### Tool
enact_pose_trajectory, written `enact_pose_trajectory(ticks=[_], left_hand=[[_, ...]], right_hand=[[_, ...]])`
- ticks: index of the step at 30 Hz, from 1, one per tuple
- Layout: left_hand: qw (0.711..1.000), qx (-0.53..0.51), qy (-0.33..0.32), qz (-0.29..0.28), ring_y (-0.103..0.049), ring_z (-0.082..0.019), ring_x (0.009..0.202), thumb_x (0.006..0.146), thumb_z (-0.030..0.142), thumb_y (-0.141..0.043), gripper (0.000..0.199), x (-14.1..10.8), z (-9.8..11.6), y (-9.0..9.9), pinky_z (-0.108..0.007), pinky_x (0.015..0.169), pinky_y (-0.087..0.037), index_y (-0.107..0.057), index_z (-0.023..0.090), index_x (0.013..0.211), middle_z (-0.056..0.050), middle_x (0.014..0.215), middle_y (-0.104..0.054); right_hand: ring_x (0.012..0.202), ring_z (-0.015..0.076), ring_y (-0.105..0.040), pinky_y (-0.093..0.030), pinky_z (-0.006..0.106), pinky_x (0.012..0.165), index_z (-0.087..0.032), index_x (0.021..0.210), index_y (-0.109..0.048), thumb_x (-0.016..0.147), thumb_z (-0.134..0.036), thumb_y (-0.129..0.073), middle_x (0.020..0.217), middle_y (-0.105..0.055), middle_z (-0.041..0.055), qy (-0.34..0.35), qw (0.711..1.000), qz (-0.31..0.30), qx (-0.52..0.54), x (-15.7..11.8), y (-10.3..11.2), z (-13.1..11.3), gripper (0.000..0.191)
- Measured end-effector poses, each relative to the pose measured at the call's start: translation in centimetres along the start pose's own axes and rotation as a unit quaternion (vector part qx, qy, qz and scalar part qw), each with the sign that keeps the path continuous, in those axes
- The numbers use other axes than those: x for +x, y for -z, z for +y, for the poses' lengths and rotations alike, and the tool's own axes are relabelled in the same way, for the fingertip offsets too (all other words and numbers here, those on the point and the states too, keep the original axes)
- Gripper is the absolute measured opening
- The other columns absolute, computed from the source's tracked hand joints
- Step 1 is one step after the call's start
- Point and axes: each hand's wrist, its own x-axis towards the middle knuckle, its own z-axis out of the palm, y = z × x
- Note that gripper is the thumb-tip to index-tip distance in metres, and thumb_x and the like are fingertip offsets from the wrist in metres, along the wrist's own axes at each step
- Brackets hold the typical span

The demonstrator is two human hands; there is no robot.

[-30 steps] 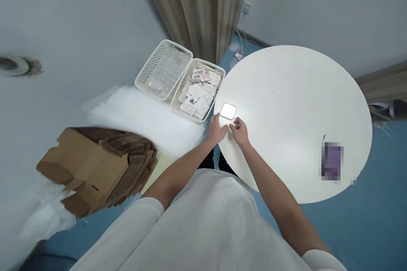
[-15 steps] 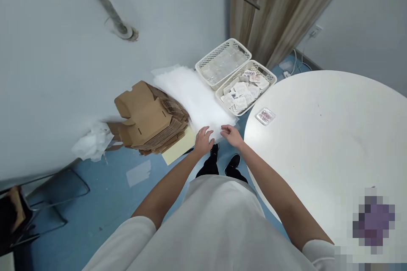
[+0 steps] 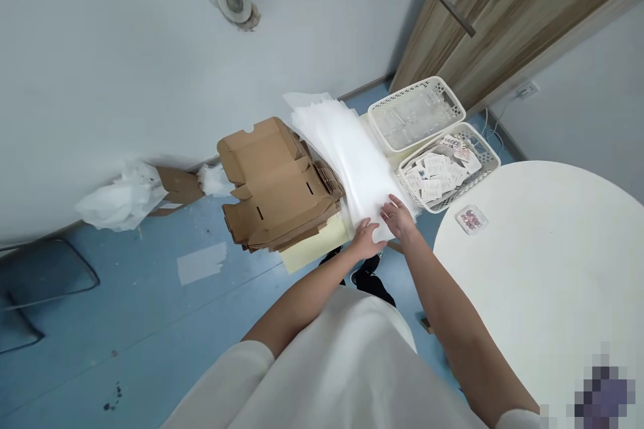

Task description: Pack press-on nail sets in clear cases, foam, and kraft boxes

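Both of your hands are over the near end of the white sheets [image 3: 355, 151], which lie in a long, slightly fanned pile on the pale yellow worktop [image 3: 312, 245]. Your left hand [image 3: 369, 240] is wide, its thumb and fingers apart, at the near edge of the pile. Your right hand [image 3: 397, 218] is just beside it, over the pile's right corner, with its fingers bent and slightly parted; you cannot tell from here whether they pinch the top sheet. To the left of the sheets, right up against them, you have a stack of flat brown cardboard boxes [image 3: 282, 198], the top one opened out with its slots showing. To their right are two white baskets side by side: the far basket [image 3: 378, 126] has clear plastic pieces [image 3: 417, 117] in it, and the near basket [image 3: 486, 171] has a loose heap of small printed packets [image 3: 437, 171]. On your right, the round white worktop [image 3: 558, 268] carries a clear square case [image 3: 471, 220] with pinkish contents near its left edge, well apart from the purple thing [image 3: 606, 399], which is too pixelated to make out
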Motion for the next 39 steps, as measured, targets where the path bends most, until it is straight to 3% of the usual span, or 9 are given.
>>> enact_pose_trajectory(ticks=[4, 10, 13, 19, 23, 25, 32, 36, 39], left_hand=[[0.98, -0.19, 0.037, 0.035, -0.027, -0.027, 0.127, 0.059, 0.03, -0.07, 0.051, 0.0, 0.6, 0.3, -0.039, 0.105, -0.021, -0.054, 0.02, 0.107, -0.011, 0.136, -0.033], [0.823, -0.54, 0.173, 0.031, -0.046, -0.023, 0.115, 0.073, 0.051, -0.055, 0.053, -0.2, 2.9, 2.0, -0.036, 0.088, -0.043, -0.041, 0.026, 0.117, -0.009, 0.13, -0.04], [0.797, -0.572, 0.194, 0.031, -0.049, -0.023, 0.112, 0.073, 0.06, -0.047, 0.059, -0.1, 4.0, 2.5, -0.034, 0.082, -0.046, -0.035, 0.028, 0.121, -0.009, 0.134, -0.035], [0.85, -0.491, 0.186, 0.047, -0.039, -0.022, 0.121, 0.071, 0.058, -0.052, 0.075, 0.7, 6.1, 2.5, -0.033, 0.084, -0.043, -0.015, 0.032, 0.132, -0.008, 0.138, -0.032], [0.866, -0.486, 0.111, 0.041, -0.057, -0.016, 0.097, 0.07, 0.035, -0.064, 0.084, 1.7, 7.8, 2.3, -0.028, 0.076, -0.046, -0.008, 0.037, 0.133, -0.007, 0.133, -0.038], [0.891, -0.449, 0.074, -0.011, -0.06, -0.013, 0.085, 0.069, 0.025, -0.065, 0.077, 2.0, 8.9, 1.4, -0.027, 0.072, -0.047, -0.02, 0.034, 0.131, -0.007, 0.121, -0.05], [0.934, -0.267, -0.096, -0.216, -0.057, -0.017, 0.092, 0.065, 0.013, -0.063, 0.069, 1.1, 12.8, -6.6, -0.03, 0.078, -0.047, -0.035, 0.026, 0.127, -0.006, 0.107, -0.058], [0.95, -0.143, -0.165, -0.224, -0.052, -0.02, 0.099, 0.064, 0.011, -0.06, 0.082, 0.9, 15.1, -11.8, -0.03, 0.073, -0.048, -0.022, 0.027, 0.134, -0.009, 0.122, -0.048], [0.95, -0.079, -0.214, -0.215, -0.047, -0.021, 0.107, 0.064, 0.012, -0.059, 0.085, 0.6, 17.2, -15.4, -0.03, 0.079, -0.046, -0.018, 0.028, 0.136, -0.008, 0.132, -0.04]], right_hand=[[0.085, 0.0157, -0.058, -0.048, 0.031, 0.075, -0.025, 0.094, -0.058, 0.057, -0.027, -0.07, 0.088, -0.06, 0.0009, 0.034, 0.997, -0.011, -0.064, -0.2, -0.6, -0.8, 0.039], [0.095, 0.0204, -0.056, -0.043, 0.036, 0.083, -0.02, 0.099, -0.062, 0.063, -0.039, -0.066, 0.103, -0.063, 0.0064, 0.171, 0.96, 0.018, -0.221, -3.4, -2.1, -2.3, 0.04], [0.085, 0.021, -0.059, -0.044, 0.037, 0.078, -0.017, 0.097, -0.063, 0.067, -0.044, -0.061, 0.089, -0.067, 0.0078, 0.219, 0.936, 0.061, -0.268, -5.9, -1.4, -2.5, 0.04], [0.08, 0.0187, -0.059, -0.047, 0.035, 0.073, -0.019, 0.096, -0.062, 0.072, -0.04, -0.056, 0.095, -0.064, 0.0082, 0.316, 0.892, 0.185, -0.264, -11.6, 3.7, -1.7, 0.033], [0.072, 0.0134, -0.059, -0.048, 0.035, 0.071, -0.028, 0.127, -0.037, 0.07, -0.034, -0.059, 0.13, -0.042, 0.0094, 0.324, 0.904, 0.177, -0.214, -16.4, 8.0, -0.7, 0.062], [0.078, 0.0145, -0.059, -0.048, 0.035, 0.073, -0.031, 0.13, -0.032, 0.066, -0.034, -0.063, 0.135, -0.035, 0.0089, 0.321, 0.919, 0.172, -0.153, -18.4, 10.1, 0.1, 0.07], [0.074, 0.016, -0.058, -0.047, 0.031, 0.065, -0.025, 0.108, -0.053, 0.061, -0.04, -0.066, 0.095, -0.06, 0.0039, 0.238, 0.942, 0.231, 0.053, -21.6, 17.9, 4.2, 0.051], [0.062, 0.0135, -0.051, -0.043, 0.029, 0.057, -0.017, 0.096, -0.06, 0.064, -0.04, -0.06, 0.078, -0.059, 0.0036, 0.231, 0.898, 0.372, -0.032, -23.3, 22.8, 6.5, 0.04], [0.074, 0.0162, -0.053, -0.045, 0.03, 0.061, -0.018, 0.11, -0.054, 0.068, -0.039, -0.055, 0.093, -0.058, 0.0066, 0.284, 0.848, 0.44, -0.087, -25.0, 26.1, 8.2, 0.047]])
